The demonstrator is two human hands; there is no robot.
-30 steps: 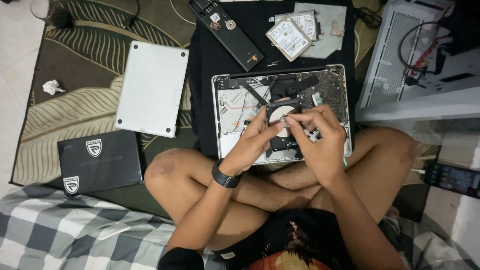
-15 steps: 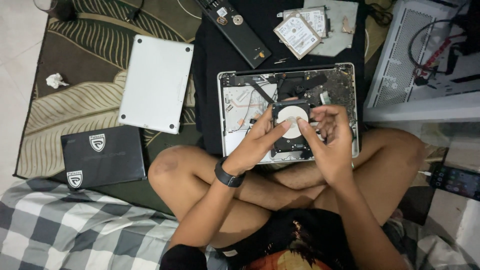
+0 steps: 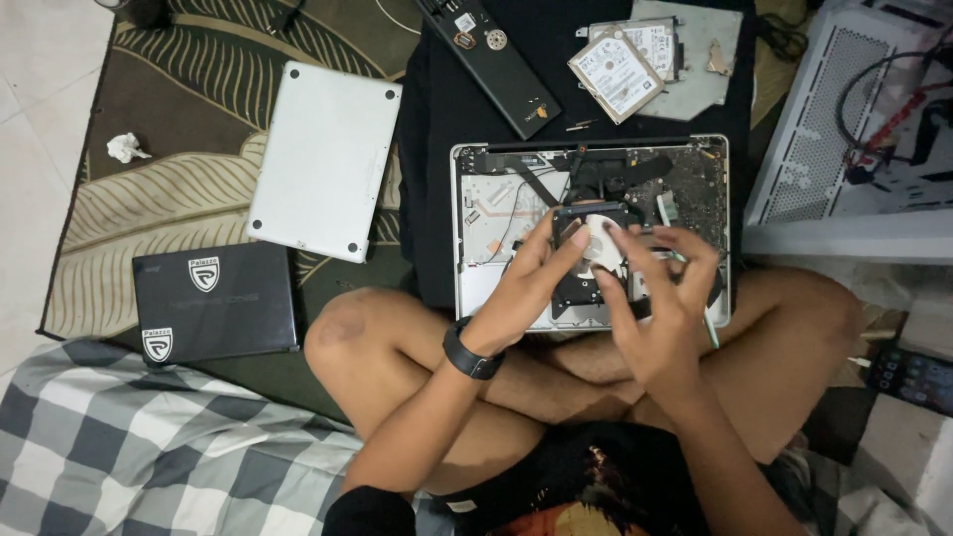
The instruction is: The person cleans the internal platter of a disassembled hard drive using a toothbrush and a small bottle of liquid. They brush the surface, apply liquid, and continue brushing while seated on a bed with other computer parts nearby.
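Note:
An opened silver laptop [image 3: 486, 213] lies upside down on a black cloth in front of my crossed legs, its circuit board and cables bare. Both hands are over its middle, gripping a small black cooling fan [image 3: 599, 241] with a round white label. My left hand [image 3: 531, 273], with a black watch on the wrist, pinches the fan's left edge. The fingers of my right hand [image 3: 660, 303] are curled on its right side. The lower part of the fan is hidden behind my fingers.
The laptop's silver bottom cover [image 3: 323, 159] lies to the left, with a closed black laptop [image 3: 213, 303] below it. A long black part [image 3: 491, 60] and two hard drives [image 3: 620, 60] lie beyond the laptop. A white computer case [image 3: 854, 129] stands at the right, with a phone [image 3: 913, 377] near my knee.
Both hands stayed on the fan and shifted slightly right over the laptop. My fingers have regripped it, and more of the white label shows.

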